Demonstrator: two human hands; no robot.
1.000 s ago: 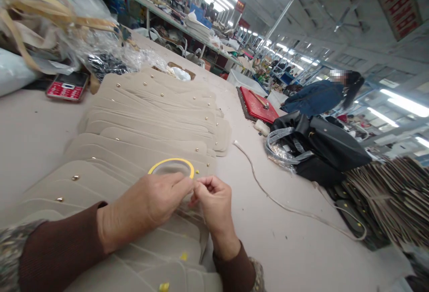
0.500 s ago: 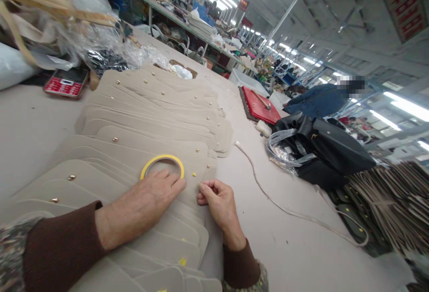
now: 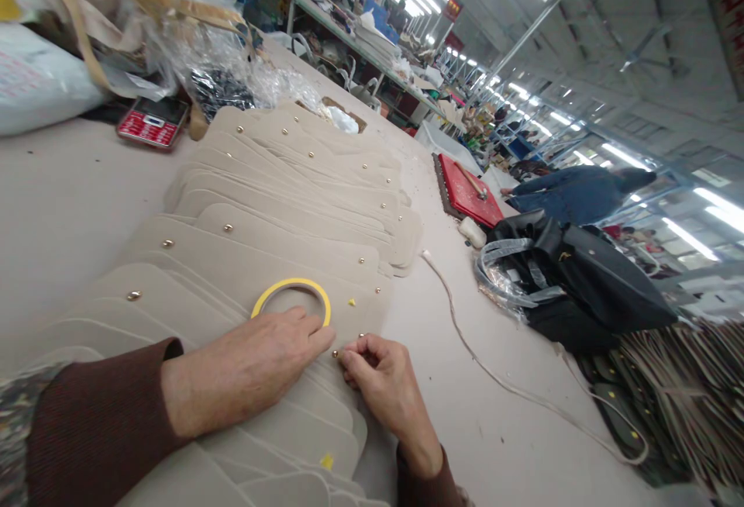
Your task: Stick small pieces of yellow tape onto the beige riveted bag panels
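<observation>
Beige flat panels (image 3: 291, 255) with rounded corners lie fanned out in overlapping layers, many with small gold-coloured metal studs (image 3: 229, 227). My left hand (image 3: 249, 363) rests over the panels, with its fingers closed on the near side of a yellow tape roll (image 3: 299, 284). To its right, my right hand (image 3: 384, 375) is closed in a pinch at the panels' right edge. A gold stud (image 3: 335, 354) shows right beside its fingertips. What the pinch holds, if anything, is hidden. Small yellow tape bits (image 3: 326, 461) stick to some panels.
A red-and-black phone (image 3: 152, 123) and plastic-wrapped materials lie at the back left. On the right are a hammer (image 3: 470, 181) on a red board (image 3: 462, 201), a black bag (image 3: 604, 274), a long cord (image 3: 494, 371) and stacked dark pieces (image 3: 674, 398). A person in blue (image 3: 575, 193) stands beyond.
The view has shifted, so the scene sits further right. My right hand has moved slightly toward me along the panel edge, and studs now show by its fingertips. My left hand still holds the tape roll.
</observation>
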